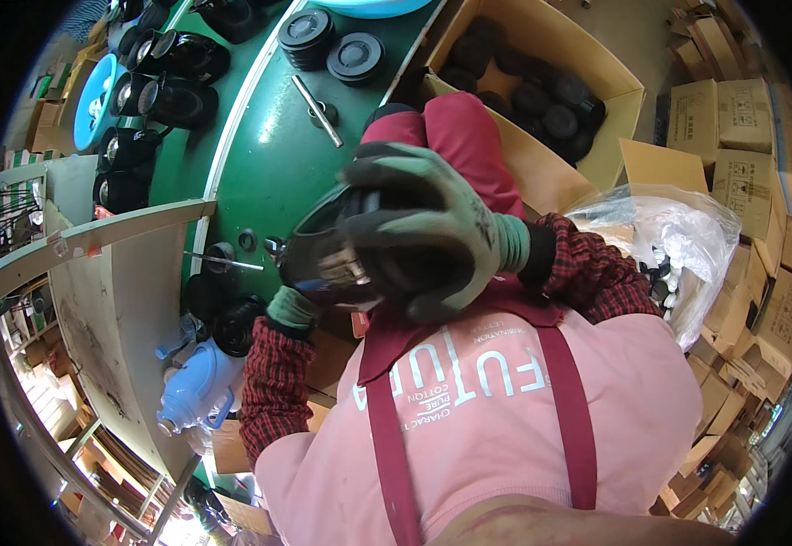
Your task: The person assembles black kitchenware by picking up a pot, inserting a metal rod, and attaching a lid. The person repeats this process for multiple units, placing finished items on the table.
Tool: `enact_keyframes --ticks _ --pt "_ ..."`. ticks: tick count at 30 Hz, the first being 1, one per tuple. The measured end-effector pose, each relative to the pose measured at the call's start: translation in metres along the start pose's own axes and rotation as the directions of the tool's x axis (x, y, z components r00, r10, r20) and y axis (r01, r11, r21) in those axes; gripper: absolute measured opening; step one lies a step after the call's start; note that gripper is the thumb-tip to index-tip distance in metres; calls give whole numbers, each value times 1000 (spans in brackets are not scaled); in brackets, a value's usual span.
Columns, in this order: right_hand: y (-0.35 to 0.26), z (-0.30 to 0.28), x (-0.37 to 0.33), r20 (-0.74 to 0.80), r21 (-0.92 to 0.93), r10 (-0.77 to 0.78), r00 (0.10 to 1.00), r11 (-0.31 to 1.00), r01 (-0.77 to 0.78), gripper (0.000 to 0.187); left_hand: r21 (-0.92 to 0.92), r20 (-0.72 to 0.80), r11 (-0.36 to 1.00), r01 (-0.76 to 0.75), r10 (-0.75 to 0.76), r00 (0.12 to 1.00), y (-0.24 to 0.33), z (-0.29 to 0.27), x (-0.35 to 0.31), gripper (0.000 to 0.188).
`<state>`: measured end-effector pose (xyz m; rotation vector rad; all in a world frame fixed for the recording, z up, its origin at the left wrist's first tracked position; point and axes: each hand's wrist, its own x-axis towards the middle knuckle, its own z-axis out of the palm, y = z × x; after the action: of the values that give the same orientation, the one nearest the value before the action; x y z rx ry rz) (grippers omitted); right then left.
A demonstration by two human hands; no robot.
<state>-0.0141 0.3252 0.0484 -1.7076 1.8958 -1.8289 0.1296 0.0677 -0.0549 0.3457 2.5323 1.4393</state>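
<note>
A glossy black kettle (300, 266) is held tilted in front of my chest, above my lap. My right hand (428, 214), in a green and grey glove, has its fingers wrapped over a black round part (419, 264) at the kettle's end; motion smears them a little. Of my left hand (294, 308) only the green glove cuff shows, against the kettle's lower left side. The left fingers are hidden behind the kettle, which rests in that hand. A metal rod (317, 111) lies on the green tabletop (264, 136) beyond my hands, and a small black ring (248, 239) lies left of the kettle.
Black round discs (356, 58) are stacked at the table's far side. Several black kettles (177, 102) stand at far left. An open cardboard box (628, 96) holds black round parts to the right. A blue thermos jug (198, 387) stands left, below a grey panel (127, 318). Boxes (746, 114) are piled right.
</note>
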Motion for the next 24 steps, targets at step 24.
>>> enact_keyframes --ticks 24 --pt "40 5 -32 -197 211 196 961 965 -154 72 -695 -298 714 81 -389 872 -27 -13 4 46"
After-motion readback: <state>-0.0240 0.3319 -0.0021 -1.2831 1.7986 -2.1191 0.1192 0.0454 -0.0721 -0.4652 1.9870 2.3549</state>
